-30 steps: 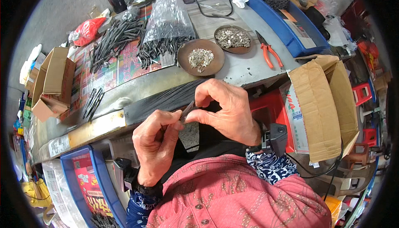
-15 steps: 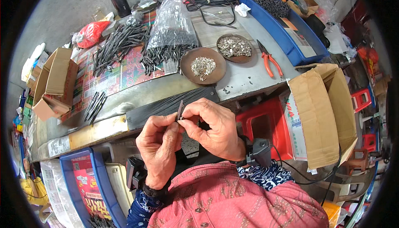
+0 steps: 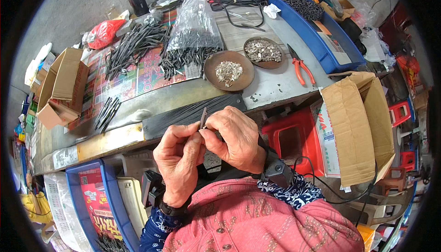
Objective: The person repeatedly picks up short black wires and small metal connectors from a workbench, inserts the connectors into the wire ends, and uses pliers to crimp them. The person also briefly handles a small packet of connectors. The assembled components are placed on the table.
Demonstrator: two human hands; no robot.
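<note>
Over the near edge of the workbench, my two hands meet in front of my body. My left hand (image 3: pixel 180 162) is closed, pinching a thin dark strip (image 3: pixel 203 118) that sticks up between thumb and fingers. Fingertips of my right hand (image 3: pixel 236 138) press together against the strip's side; whether a small piece sits in them is hidden. Beyond the hands, a brown dish (image 3: pixel 232 86) holds small silvery metal pieces (image 3: pixel 228 71). A second dish (image 3: pixel 278 64) behind it has greyer metal bits (image 3: pixel 262 50). Several dark strips (image 3: pixel 107 113) lie on the bench at left.
Red-handled pliers (image 3: pixel 303 70) lie right of the dishes. Dark strips fill a clear plastic bag (image 3: pixel 193 27), with a loose pile (image 3: pixel 135 45) beside it. Cardboard boxes (image 3: pixel 347 130) (image 3: pixel 64 82) flank the bench. A blue tray (image 3: pixel 340 54), red stool (image 3: pixel 298 137) and blue bin (image 3: pixel 110 192) stand around.
My hands stay joined at the dark strip, with only small finger shifts. The whole view has moved slightly, so the bench things appear a little farther right.
</note>
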